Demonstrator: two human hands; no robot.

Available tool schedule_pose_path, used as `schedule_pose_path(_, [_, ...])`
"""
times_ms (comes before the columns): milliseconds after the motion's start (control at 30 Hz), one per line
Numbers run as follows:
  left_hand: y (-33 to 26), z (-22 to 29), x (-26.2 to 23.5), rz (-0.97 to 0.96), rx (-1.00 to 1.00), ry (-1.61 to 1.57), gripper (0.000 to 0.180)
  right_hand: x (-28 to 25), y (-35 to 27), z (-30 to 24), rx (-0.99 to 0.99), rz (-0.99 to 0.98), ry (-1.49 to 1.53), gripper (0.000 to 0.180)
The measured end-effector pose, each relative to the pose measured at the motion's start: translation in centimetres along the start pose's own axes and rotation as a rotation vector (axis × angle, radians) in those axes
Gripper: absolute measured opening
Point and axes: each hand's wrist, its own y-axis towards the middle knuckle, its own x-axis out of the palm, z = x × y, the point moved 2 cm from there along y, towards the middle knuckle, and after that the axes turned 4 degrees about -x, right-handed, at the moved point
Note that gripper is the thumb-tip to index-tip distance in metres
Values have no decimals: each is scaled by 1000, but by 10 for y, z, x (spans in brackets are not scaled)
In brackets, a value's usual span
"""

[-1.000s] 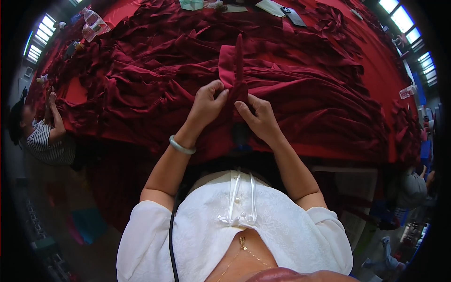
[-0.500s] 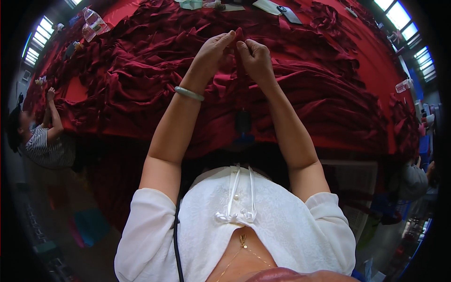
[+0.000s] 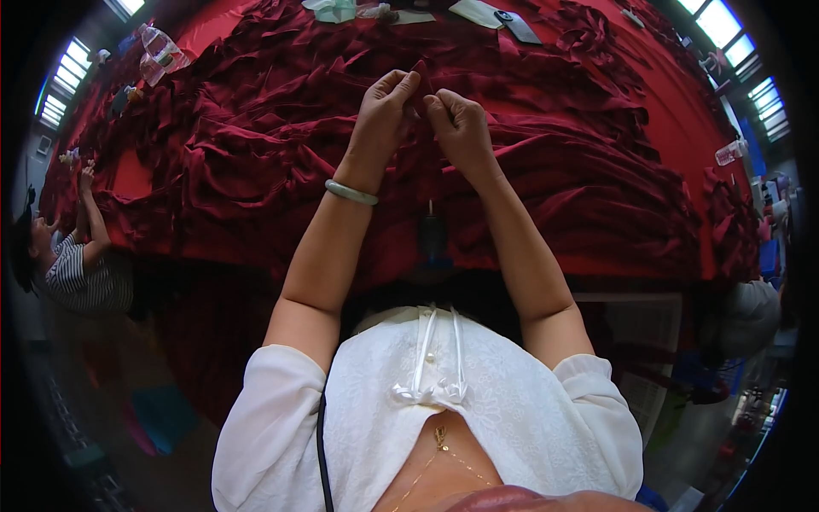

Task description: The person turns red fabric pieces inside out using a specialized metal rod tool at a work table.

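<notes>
Pinching a narrow, pointed piece of dark red cloth [image 3: 421,68], I have both arms stretched out over the worktop [image 3: 678,111], which is covered in brighter red. My left hand [image 3: 388,96] has its fingers curled and its thumb drawn in against them at the left side of the piece. My right hand [image 3: 461,118] is folded nearly into a fist, thumb pressed to the bent forefinger at the other side. The piece's tip rises just above and between my hands, well in from the worktop's near edge; its lower part is hard to tell from the heap of crumpled dark red cloth [image 3: 256,145] under it.

By the near edge, in front of my body, stands a black cylinder with a thin pin on top [image 3: 432,230]. Toward the far left corner lies a clear plastic bottle [image 3: 160,55]; a smaller clear bottle [image 3: 730,153] is near the right edge. Near the far edge are a pale green packet [image 3: 331,9] and a dark flat rectangular object [image 3: 519,27]. A co-worker in a striped top [image 3: 81,275] is at the left edge.
</notes>
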Motion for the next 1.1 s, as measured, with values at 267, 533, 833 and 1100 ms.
schedule_pose_path(267, [-2, 0, -4, -9, -55, -77, 8, 0, 6, 4, 71, 0, 299, 33])
schedule_pose_path(533, [-1, 8, 0, 123, 231, 132, 18, -4, 18, -11, -23, 72, -24, 28])
schedule_pose_path(833, [14, 19, 0, 142, 125, 112, 13, -1, 9, -15, -68, 91, -226, 25])
schedule_pose_path(1100, [12, 15, 13, 38, -28, -22, 12, 5, 9, 10, 111, -101, 205, 25])
